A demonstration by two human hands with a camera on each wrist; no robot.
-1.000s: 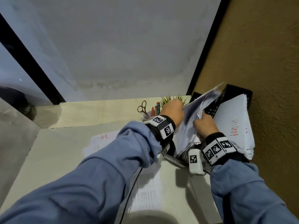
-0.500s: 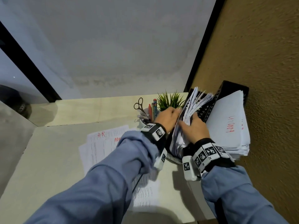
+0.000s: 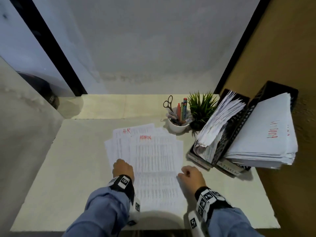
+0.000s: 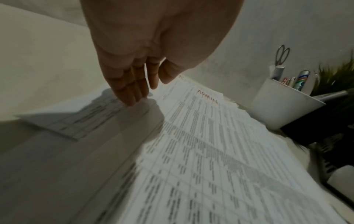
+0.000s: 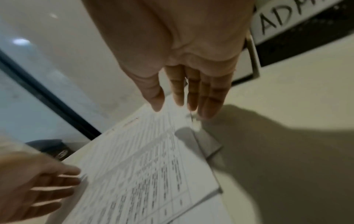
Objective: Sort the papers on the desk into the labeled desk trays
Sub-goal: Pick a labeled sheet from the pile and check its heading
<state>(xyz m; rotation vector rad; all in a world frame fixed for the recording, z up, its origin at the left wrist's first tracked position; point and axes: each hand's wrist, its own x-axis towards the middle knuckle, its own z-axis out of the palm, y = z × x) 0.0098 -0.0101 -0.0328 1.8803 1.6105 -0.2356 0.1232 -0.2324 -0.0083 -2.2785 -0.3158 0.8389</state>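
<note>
A fanned pile of printed sheets (image 3: 150, 161) lies mid-desk; the top sheet is marked ADMIN in red and the one under it H-R. My left hand (image 3: 122, 166) is at the pile's left edge, fingers straight and tips down on the paper (image 4: 141, 92). My right hand (image 3: 189, 174) hovers at the pile's right edge with straight fingers (image 5: 182, 104), holding nothing. At the right stand two black trays: the left tray (image 3: 227, 134) holds ruffled sheets (image 3: 217, 127), and the right tray (image 3: 273, 89), labeled ADMIN, holds a thick stack (image 3: 263, 142).
A white cup (image 3: 177, 128) with scissors and pens and a small green plant (image 3: 201, 106) stand behind the pile, left of the trays. A brown wall runs along the right, a glass partition along the left. The desk's front edge is close under my wrists.
Both hands have left the sheets in the left tray and come down to the pile on the desk. The ruffled sheets now rest in the tray by themselves.
</note>
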